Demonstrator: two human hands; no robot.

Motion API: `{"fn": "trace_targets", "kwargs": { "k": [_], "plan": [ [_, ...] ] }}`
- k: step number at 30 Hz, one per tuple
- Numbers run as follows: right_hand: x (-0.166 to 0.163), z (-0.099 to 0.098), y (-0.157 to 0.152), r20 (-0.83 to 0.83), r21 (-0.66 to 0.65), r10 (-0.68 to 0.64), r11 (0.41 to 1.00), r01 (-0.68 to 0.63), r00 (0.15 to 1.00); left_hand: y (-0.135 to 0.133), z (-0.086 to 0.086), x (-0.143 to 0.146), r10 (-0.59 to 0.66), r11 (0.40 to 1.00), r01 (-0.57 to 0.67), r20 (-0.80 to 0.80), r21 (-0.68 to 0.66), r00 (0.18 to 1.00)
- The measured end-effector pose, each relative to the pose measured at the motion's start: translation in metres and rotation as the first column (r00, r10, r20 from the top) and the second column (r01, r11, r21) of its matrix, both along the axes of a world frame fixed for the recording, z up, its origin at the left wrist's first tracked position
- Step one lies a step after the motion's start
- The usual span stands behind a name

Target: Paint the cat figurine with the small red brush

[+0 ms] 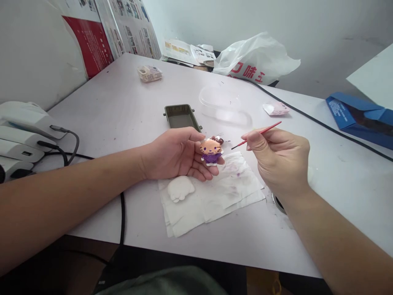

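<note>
My left hand holds a small painted cat figurine, with an orange face, purple clothes and white feet, on its fingers with the thumb above. Pinched in my right hand is a thin red paintbrush. Its dark tip points left towards the figurine and stays a little apart from it. Below my hands lie white paper tissues with faint purple stains. An unpainted white figurine rests on their left part.
A dark green tray stands behind my left hand. Clear plastic packaging, small packets and a blue box lie farther off. A black cable crosses the right side; chargers sit at left. A round container is partly hidden by my right wrist.
</note>
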State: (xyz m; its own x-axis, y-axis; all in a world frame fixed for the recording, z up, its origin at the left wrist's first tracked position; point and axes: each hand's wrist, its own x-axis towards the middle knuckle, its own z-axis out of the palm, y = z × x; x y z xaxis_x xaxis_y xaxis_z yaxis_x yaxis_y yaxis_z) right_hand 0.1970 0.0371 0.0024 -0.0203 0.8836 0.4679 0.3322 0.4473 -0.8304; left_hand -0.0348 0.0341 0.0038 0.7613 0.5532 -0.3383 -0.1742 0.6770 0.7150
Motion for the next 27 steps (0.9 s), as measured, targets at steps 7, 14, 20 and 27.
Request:
{"fn": "trace_targets", "kwargs": {
  "k": [7, 14, 20, 27],
  "plan": [
    [-0.0005, 0.001, -0.0042, 0.021, -0.005, 0.059, 0.998, -0.059, 0.998, -0.0011, 0.0022, 0.0003, 0.018, 1.0, -0.018, -0.012, -0.002, 1.0],
    [0.0012, 0.0021, -0.0037, 0.04, -0.033, 0.064, 0.997, -0.063, 0.997, -0.0012, 0.0009, -0.0006, 0.005, 1.0, -0.005, 0.021, -0.002, 1.0],
    [0.002, 0.0016, -0.0052, 0.032, -0.03, 0.063, 0.998, -0.062, 0.998, -0.0015, 0.0, -0.0004, -0.005, 1.0, 0.004, 0.042, 0.021, 0.999],
    [0.002, -0.0003, -0.005, 0.013, -0.038, 0.076, 0.996, -0.075, 0.997, -0.0013, -0.0003, 0.0, 0.019, 0.999, -0.019, 0.015, 0.033, 1.0]
  ]
}}
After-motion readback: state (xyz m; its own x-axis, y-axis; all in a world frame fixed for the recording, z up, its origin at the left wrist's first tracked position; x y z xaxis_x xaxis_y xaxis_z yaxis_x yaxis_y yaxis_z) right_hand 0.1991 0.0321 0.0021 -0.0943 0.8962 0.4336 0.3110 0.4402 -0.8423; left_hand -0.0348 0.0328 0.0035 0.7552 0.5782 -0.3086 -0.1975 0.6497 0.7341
